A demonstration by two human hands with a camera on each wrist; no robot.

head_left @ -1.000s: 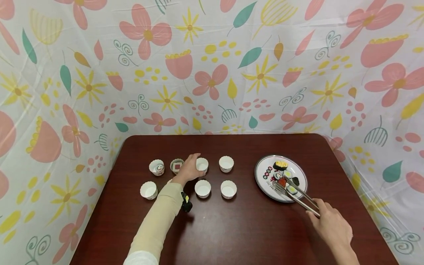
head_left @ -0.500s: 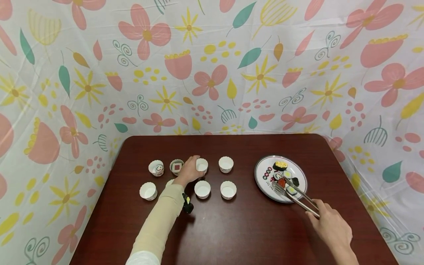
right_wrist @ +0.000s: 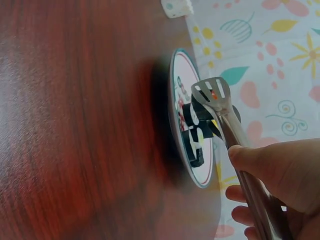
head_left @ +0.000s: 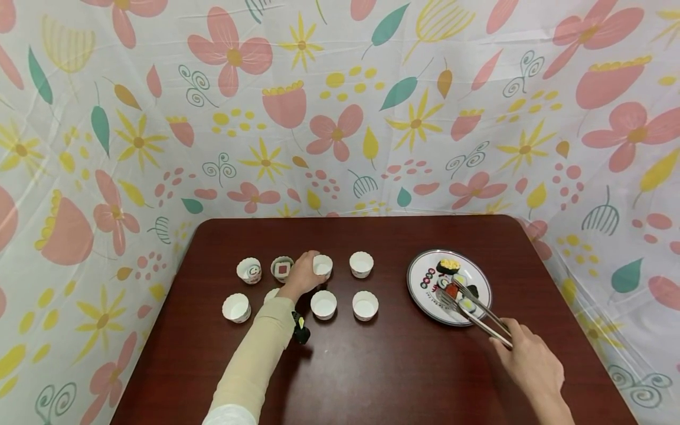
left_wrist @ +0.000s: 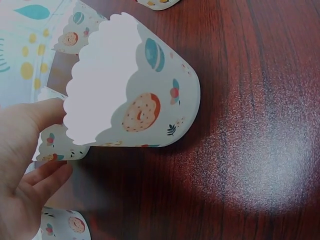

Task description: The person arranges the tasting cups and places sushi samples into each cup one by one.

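Observation:
In the head view my left hand (head_left: 301,276) holds a white paper baking cup (head_left: 323,267) in the back row by its side. The left wrist view shows thumb and fingers around this printed cup (left_wrist: 52,142), partly hidden behind a nearer cup (left_wrist: 145,95). My right hand (head_left: 533,360) grips metal tongs (head_left: 484,324), whose slotted ends reach over a round white plate (head_left: 419,295). Between the tong ends lies a sushi piece with an orange-red top (head_left: 451,291). Around it are several other sushi pieces, one topped in yellow (head_left: 449,265).
Two back-row cups hold pieces: a white swirled one (head_left: 254,270) and a white one with a red square (head_left: 283,269). More cups stand nearby, one (head_left: 271,295) partly behind the left sleeve. A floral cloth (head_left: 340,118) rises behind the dark wooden table (head_left: 382,366).
Both hands stay almost in place, the left on the cup and the right on the tongs. The head view has shifted very slightly.

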